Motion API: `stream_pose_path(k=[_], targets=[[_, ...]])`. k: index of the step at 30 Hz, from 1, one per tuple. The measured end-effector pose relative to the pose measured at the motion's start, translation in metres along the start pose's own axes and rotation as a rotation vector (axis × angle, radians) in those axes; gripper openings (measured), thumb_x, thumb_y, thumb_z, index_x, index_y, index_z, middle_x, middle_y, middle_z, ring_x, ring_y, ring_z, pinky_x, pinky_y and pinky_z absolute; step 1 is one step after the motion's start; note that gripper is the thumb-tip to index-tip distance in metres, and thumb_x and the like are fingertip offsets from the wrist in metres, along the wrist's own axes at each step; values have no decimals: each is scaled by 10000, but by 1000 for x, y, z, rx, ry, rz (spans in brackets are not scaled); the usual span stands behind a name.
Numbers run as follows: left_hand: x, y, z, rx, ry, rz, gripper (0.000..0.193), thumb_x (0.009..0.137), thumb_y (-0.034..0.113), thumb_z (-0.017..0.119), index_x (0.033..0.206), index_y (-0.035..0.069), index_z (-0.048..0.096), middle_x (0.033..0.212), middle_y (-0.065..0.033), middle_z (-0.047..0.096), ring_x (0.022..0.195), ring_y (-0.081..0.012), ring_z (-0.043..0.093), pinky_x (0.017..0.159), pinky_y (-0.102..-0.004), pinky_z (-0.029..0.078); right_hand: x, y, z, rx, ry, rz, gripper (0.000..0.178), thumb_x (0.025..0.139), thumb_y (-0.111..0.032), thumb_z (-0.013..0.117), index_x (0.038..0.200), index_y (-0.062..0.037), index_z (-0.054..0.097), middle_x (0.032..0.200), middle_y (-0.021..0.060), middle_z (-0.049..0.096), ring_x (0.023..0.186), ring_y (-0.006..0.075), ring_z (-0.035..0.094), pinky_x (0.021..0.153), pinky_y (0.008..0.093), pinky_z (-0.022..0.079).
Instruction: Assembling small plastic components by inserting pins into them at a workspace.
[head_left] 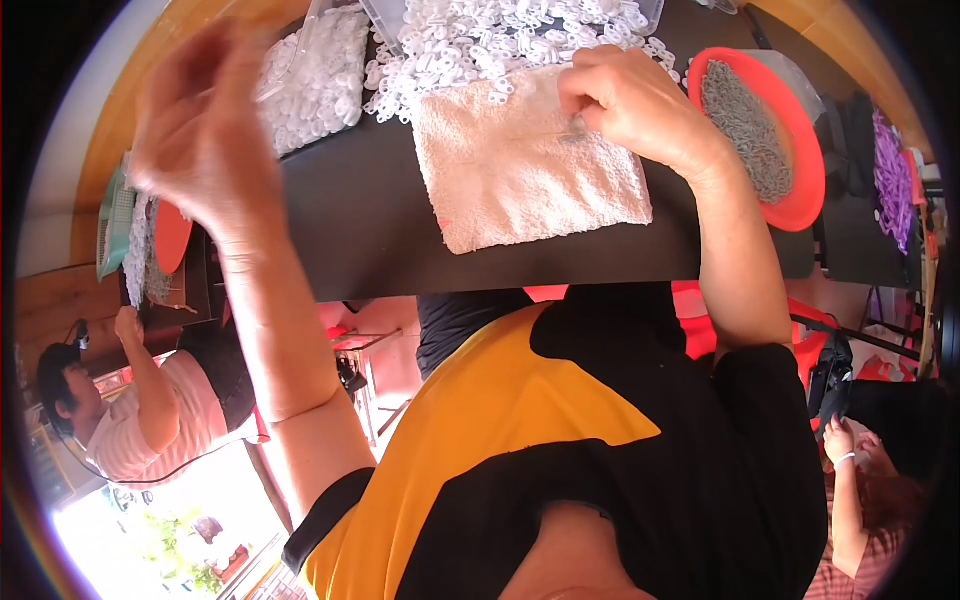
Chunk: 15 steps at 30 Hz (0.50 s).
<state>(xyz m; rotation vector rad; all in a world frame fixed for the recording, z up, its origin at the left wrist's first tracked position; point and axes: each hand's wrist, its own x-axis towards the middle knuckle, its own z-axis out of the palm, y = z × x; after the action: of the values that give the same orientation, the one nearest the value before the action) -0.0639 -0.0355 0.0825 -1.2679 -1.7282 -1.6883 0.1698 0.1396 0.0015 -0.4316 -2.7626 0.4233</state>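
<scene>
Pale pink terry cloth [535,195], roughly square, lies on the dark, smooth surface [350,225] right in front of me, even though I'm watching from far off. I've got the right hand [640,112] over its upper right part, fingers curled in narrow; honestly can't tell if they're pinching anything. Left hand [210,130] is up near a clear plastic bag of white pieces [318,85], loosely bent but super blurry, so no clue whether it's holding something. Loose white plastic loop-shaped pieces [450,60] pile against the cloth's top edge, and a red oval tray [808,185] of small grey pieces [745,130] sits off to the right.
</scene>
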Motion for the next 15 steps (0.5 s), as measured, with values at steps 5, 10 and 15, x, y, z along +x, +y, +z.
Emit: stream_pose_path(k=[5, 10, 15], targets=[[-54, -9, 53, -224, -665, -209, 163, 787, 81, 737, 922, -1, 693, 758, -62, 661, 693, -123, 618, 637, -257, 490, 6, -8, -3, 267, 136, -14, 56, 773, -34, 605, 814, -2, 584, 773, 103, 578, 729, 238, 566, 666, 348, 442], [-86, -38, 84, 219, -854, 135, 131, 794, 87, 693, 877, 6, 635, 849, -160, 646, 744, -293, 634, 691, -353, 499, 9, -3, 2, 421, 29, 38, 70, 833, -41, 613, 839, 4, 561, 768, 36, 562, 730, 114, 518, 682, 277, 430], [-78, -25, 71, 96, -908, 12, 95, 795, 60, 668, 857, 3, 621, 802, -148, 625, 713, -287, 616, 662, -348, 490, 7, -3, 2, 666, 174, 46, 84, 804, -54, 638, 817, 10, 586, 690, 54, 580, 670, 127, 540, 649, 289, 439]])
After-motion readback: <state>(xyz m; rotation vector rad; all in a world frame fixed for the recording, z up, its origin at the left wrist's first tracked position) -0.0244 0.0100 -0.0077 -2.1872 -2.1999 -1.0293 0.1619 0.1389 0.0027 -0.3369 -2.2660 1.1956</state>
